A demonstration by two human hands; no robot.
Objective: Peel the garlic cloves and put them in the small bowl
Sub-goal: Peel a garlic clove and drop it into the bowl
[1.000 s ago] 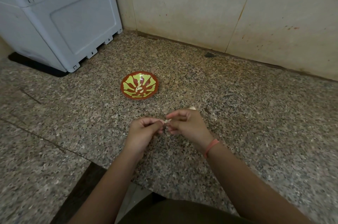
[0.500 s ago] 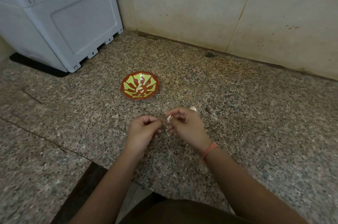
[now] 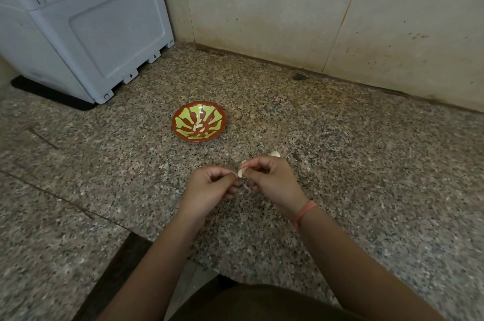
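A pale garlic clove (image 3: 240, 173) is pinched between the fingertips of my left hand (image 3: 209, 189) and my right hand (image 3: 272, 183), low over the granite counter. A thin strip of skin hangs below the clove between the two hands. The small red bowl (image 3: 180, 117) with a green leaf pattern sits on the counter beyond my hands and to the left, with a few peeled cloves (image 3: 199, 127) in its middle. Another garlic piece (image 3: 275, 154) lies on the counter just behind my right hand, partly hidden by it.
A grey plastic appliance (image 3: 86, 29) stands on a black mat at the back left. Tiled wall (image 3: 288, 11) closes the back of the counter. The counter's front edge has a cut-out corner (image 3: 136, 247) near my left forearm. Small skin scraps (image 3: 309, 169) lie right of my hands.
My hands stay in the same spot; the fingers have shifted slightly on the clove and a strip of skin now hangs lower between them.
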